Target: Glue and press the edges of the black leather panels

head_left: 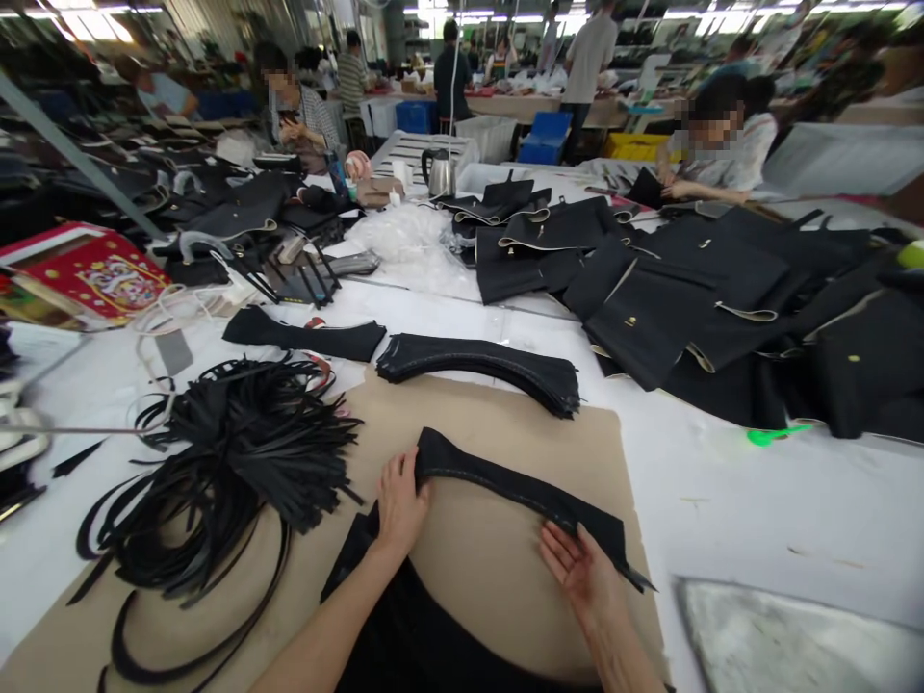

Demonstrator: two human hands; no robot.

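Observation:
A curved black leather strip (516,486) lies across the tan cardboard sheet (498,443) in front of me. My left hand (400,505) grips its left end, and my right hand (577,573) holds its right end with the fingers spread along the edge. Just beyond it rests a stack of similar curved strips (480,371), with a single black piece (303,337) to its left. A tangled bundle of narrow black strips (245,452) lies to the left of my hands. A dark piece (353,563) sits under my left wrist, partly hidden.
Piles of black bag panels (693,298) cover the white table (707,481) at the right. A red printed box (90,274) stands at the left. A steel kettle (439,171) stands beyond. A co-worker (711,144) sits at the far right, and other people work behind.

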